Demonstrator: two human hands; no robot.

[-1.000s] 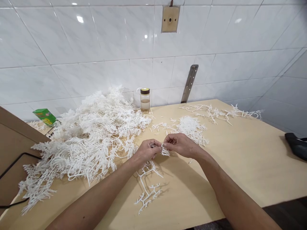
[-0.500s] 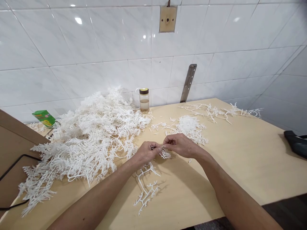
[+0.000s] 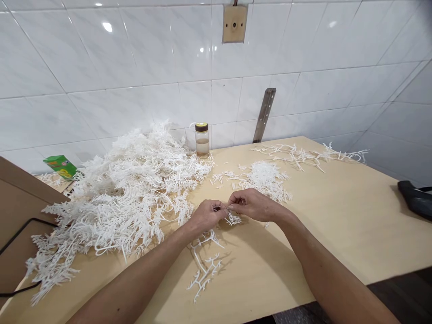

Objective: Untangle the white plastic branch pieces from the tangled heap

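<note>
Near the middle of the table, my left hand (image 3: 209, 213) is closed in a pinch on a white branched plastic sprig (image 3: 232, 218). My right hand (image 3: 249, 203) pinches at the same sprig, its fingertips almost touching the left ones. Small prongs of the sprig hang below the fingers, and the exact pinch point is hidden. Below my left hand and wrist a longer bare white branch (image 3: 204, 270) extends toward the front edge; whether it joins the held sprig cannot be seen. A pile of short white clippings (image 3: 266, 176) lies just beyond my right hand.
A big heap of white branched sprigs (image 3: 135, 189) covers the left side. Behind stand a water bottle (image 3: 202, 140) and a metal bracket (image 3: 265, 114) by the wall. Bare stems (image 3: 310, 156) lie back right, a black object (image 3: 415, 198) at right, a green box (image 3: 60, 166) at left.
Both hands stay pinched at nearly the same spot, with only a slight shift of the fingers. The whole view has moved a little; nothing else visibly differs.
</note>
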